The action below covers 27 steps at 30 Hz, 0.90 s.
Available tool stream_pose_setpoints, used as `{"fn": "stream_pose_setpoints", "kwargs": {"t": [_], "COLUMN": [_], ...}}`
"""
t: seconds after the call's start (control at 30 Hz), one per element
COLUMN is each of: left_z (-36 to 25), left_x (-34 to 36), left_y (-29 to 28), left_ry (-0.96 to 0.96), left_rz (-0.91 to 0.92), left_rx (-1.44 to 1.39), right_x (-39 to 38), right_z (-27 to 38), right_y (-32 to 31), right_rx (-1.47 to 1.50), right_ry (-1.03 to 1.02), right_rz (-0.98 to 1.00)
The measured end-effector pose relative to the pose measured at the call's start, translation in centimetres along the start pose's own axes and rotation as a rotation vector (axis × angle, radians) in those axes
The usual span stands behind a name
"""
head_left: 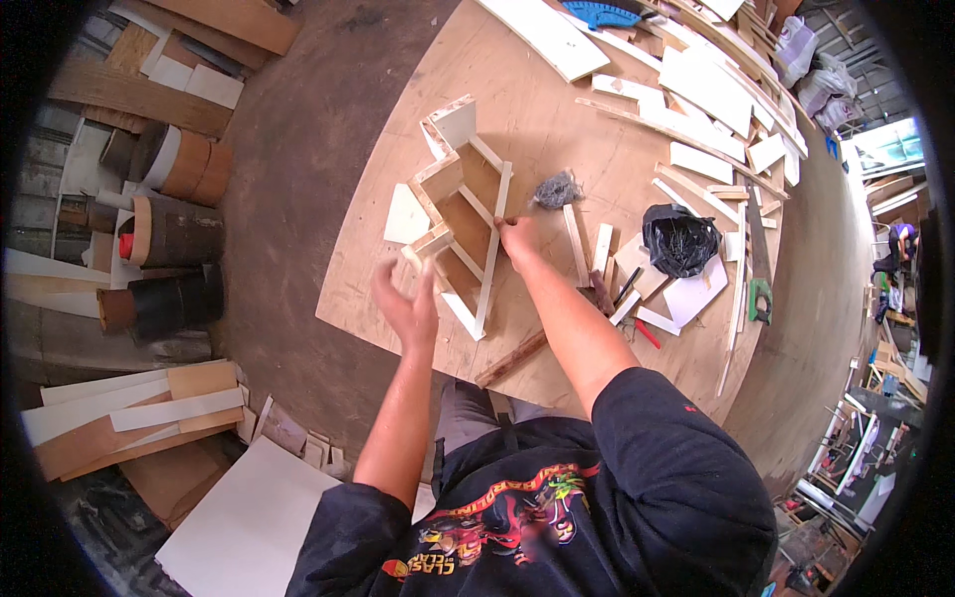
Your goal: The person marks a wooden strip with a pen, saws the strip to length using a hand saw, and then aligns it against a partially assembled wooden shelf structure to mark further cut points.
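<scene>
Work piece: stepped wooden frame (430, 186), on the plywood tabletop (363, 284), in front of the person, between and just beyond the hands.
Left hand (406, 310): released, fingers spread, beside the frame's near end; grasping nothing visible, fingertip contact can't be told.
Right hand (515, 242): fingers curled at the long white strip (489, 274), seemingly grasping it; grip firmness can't be told.
Zigzag side: panels meet at corners in a stair shape and look already joined, a judgement from how they stand together.
Strip side: long strip runs slantwise along the frame's right; short crosspieces span between strip and panels. Looks mostly assembled; whether strip ends are fastened, can't tell.
Remaining: any fixing of the strip, if not yet done; joints too small to check.
Loose wood: white panel (403, 215) just left of the frame, seemingly unattached; white offcuts (706, 92) heaped at far right of the table.
Nearby: grey tangled clump (555, 189), black plastic bag (680, 241), wooden tool handle (511, 360) partly under the right forearm.
Table edge: green-handled saw (760, 300), lying apart from both hands.
</scene>
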<state>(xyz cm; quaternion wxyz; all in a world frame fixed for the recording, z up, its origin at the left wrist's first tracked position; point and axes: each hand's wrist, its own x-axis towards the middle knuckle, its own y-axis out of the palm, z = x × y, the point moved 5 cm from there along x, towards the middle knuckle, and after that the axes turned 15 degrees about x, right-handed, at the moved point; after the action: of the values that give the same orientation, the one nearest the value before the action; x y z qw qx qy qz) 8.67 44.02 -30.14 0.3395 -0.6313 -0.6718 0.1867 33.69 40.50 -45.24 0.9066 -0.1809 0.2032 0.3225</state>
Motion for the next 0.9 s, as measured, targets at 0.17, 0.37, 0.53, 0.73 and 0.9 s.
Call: {"fn": "stream_pose_setpoints", "kwargs": {"t": [0.17, 0.37, 0.53, 0.73, 0.9], "left_z": [-5.1, -4.4, -0.8, 1.3, 5.9], "left_x": [5.8, 6.6, 7.0, 6.9, 4.5], "left_y": [3.4, 3.0, 3.6, 3.9, 6.9], "left_ry": [0.056, -0.016, -0.05, -0.229, -0.377], "left_rz": [0.578, 0.595, 0.592, 0.694, 0.857], "left_rx": [0.251, 0.223, 0.128, -0.155, -0.653], "right_x": [1.6, 0.1, -2.1, -8.4, -11.4], "right_z": [-1.5, -1.0, 2.2, 10.6, 13.0], "right_y": [-0.1, -0.2, -1.5, -5.0, -4.6], "right_rx": [-0.092, -0.029, 0.133, -0.086, -0.245], "right_ry": [-0.092, 0.004, -0.037, -0.234, -0.315], "right_rz": [-0.047, -0.064, -0.149, -0.313, -0.394]}}
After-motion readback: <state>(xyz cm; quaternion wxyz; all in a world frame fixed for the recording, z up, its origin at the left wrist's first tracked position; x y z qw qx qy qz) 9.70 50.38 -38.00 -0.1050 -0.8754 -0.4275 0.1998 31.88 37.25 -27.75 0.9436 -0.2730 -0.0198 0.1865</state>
